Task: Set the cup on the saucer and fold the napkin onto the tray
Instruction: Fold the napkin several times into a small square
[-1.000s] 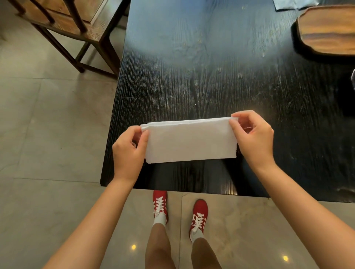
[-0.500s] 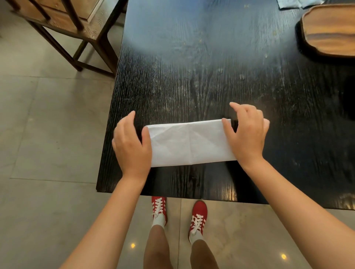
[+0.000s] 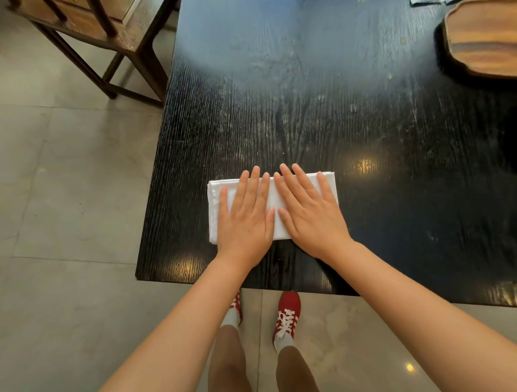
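A white napkin (image 3: 218, 207), folded into a long rectangle, lies flat on the black wooden table (image 3: 307, 112) near its front left corner. My left hand (image 3: 247, 215) rests palm down on the napkin's left half with fingers spread. My right hand (image 3: 307, 209) lies flat on the right half, fingers spread, its thumb beside my left thumb. Both palms cover most of the napkin; only its left end, far edge and right corner show. The wooden tray (image 3: 481, 39) sits at the far right of the table, cut off by the frame. No cup or saucer is in view.
A dark wooden chair (image 3: 92, 30) stands on the tiled floor beyond the table's left edge. A grey cloth edge (image 3: 428, 2) peeks in at the top, left of the tray. My legs and red shoes (image 3: 288, 313) stand just below the table's front edge.
The napkin went from held up by its top corners to lying on the table. Both hands let go of its ends and moved inward to lie flat on top of it.
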